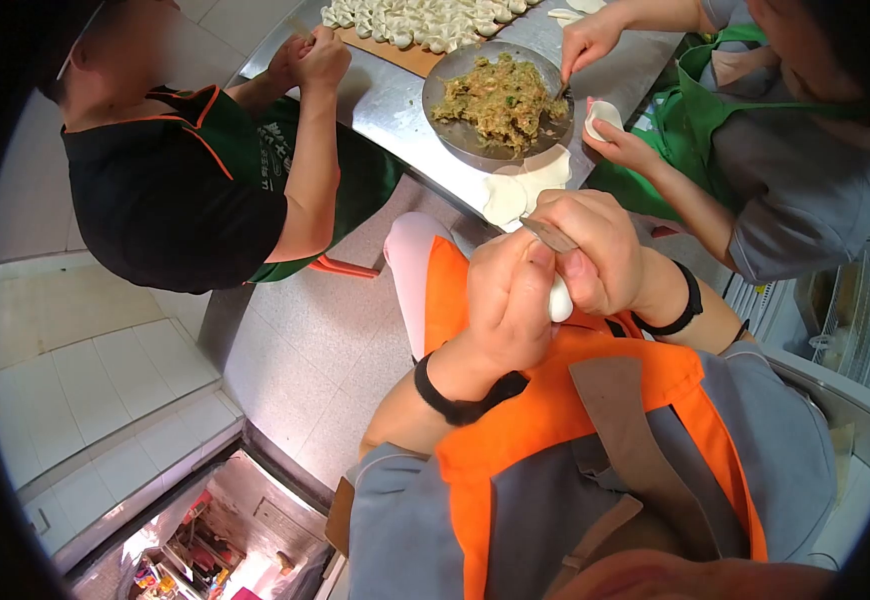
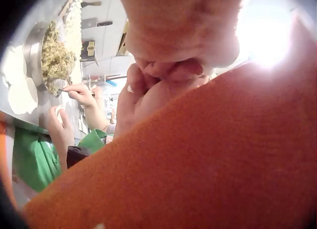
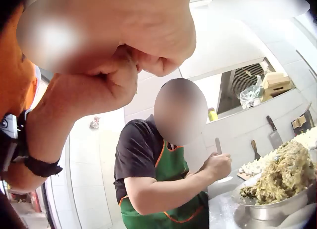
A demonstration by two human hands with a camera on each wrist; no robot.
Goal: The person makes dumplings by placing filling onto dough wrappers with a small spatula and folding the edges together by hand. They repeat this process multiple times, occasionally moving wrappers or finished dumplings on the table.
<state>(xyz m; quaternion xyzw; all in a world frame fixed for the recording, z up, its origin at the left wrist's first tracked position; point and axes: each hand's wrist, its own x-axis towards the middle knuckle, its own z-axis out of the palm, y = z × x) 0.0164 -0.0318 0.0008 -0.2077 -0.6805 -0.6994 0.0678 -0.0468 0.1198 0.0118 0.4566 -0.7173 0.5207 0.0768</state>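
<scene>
Close together in front of the orange apron, both hands squeeze a white dough piece [image 1: 560, 300] whose rounded end shows below the thumbs. My left hand [image 1: 511, 300] has its fingers curled round one side. Around the other side curl the fingers of my right hand [image 1: 597, 245], and a flat metal tool [image 1: 550, 235] juts out above the thumbs from that hand. In the left wrist view the left hand [image 2: 183, 28] hides the dough. The right wrist view shows the right hand [image 3: 124, 26] pressed against the left, its contents hidden.
A metal bowl [image 1: 445, 132] of chopped filling [image 1: 505, 100] stands on the steel table [image 1: 380, 105]. Flat wrappers [image 1: 505, 198] lie at the near edge, and rows of dumplings [image 1: 425, 22] behind. One person in black [image 1: 165, 190] is at left, another in grey [image 1: 805, 190] at right.
</scene>
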